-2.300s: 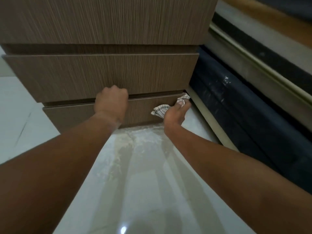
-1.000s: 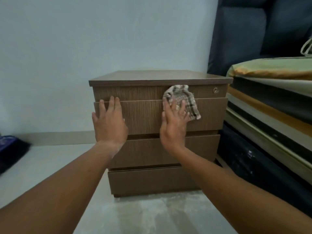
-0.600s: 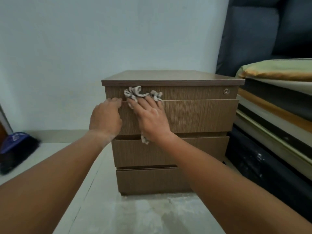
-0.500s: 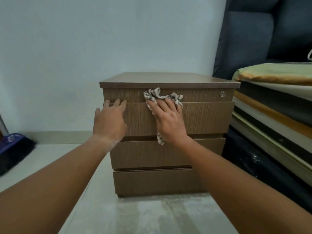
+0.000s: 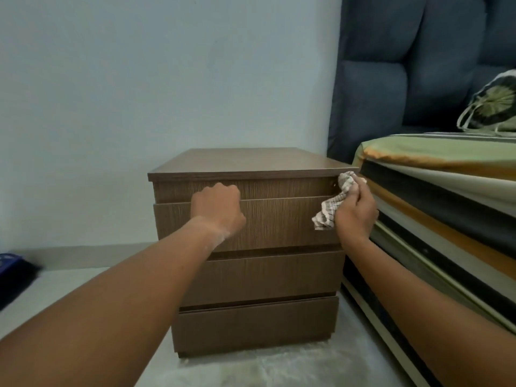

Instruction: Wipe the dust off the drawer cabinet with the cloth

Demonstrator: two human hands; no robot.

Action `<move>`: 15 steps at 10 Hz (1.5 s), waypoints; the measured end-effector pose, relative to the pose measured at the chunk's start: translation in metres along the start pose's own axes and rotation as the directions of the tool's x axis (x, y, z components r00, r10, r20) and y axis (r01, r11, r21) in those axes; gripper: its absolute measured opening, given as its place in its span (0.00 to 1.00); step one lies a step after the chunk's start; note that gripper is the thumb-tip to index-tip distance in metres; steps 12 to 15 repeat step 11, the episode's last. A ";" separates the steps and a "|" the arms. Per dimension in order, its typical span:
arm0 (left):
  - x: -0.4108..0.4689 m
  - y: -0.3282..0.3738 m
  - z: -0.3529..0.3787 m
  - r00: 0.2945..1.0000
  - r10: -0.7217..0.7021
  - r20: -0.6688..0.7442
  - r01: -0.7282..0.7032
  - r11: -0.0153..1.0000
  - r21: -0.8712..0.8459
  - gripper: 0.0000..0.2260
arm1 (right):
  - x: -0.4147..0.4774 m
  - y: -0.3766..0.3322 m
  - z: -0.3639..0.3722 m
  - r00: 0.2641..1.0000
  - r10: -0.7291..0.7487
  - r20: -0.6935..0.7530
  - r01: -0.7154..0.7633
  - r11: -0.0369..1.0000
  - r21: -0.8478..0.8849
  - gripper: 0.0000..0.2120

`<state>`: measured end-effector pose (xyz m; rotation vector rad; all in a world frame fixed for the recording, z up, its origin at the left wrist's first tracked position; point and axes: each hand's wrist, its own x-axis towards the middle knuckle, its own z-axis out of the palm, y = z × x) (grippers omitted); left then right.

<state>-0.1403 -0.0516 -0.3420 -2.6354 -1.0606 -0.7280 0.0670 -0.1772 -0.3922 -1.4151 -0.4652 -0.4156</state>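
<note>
Cloth [image 5: 332, 203] bunched in the right hand [image 5: 356, 212] at the drawer cabinet's [image 5: 259, 275] two o'clock corner, left hand [image 5: 217, 209] fisted empty at nine o'clock on the top drawer's edge.

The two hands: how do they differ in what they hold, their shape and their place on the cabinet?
The right hand grips the cloth; the left hand holds nothing. The right hand is at the cabinet's upper right corner; the left hand is nearer the middle of the front. The left hand is a closed fist; the right hand pinches. Both are at the upper drawers.
</note>
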 end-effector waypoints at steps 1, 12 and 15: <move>0.018 0.012 -0.007 0.966 0.065 -0.251 -0.095 0.990 -0.107 0.10 | 0.016 -0.033 0.003 0.975 0.186 -0.119 -0.148 0.951 0.273 0.16; 0.153 0.010 -0.066 0.718 0.036 0.695 0.137 0.972 -0.191 0.20 | 0.162 -0.125 0.095 0.454 0.409 0.792 0.481 0.635 -0.604 0.25; 0.153 0.010 -0.066 0.718 0.036 0.695 0.137 0.972 -0.191 0.20 | 0.162 -0.125 0.095 0.454 0.409 0.792 0.481 0.635 -0.604 0.25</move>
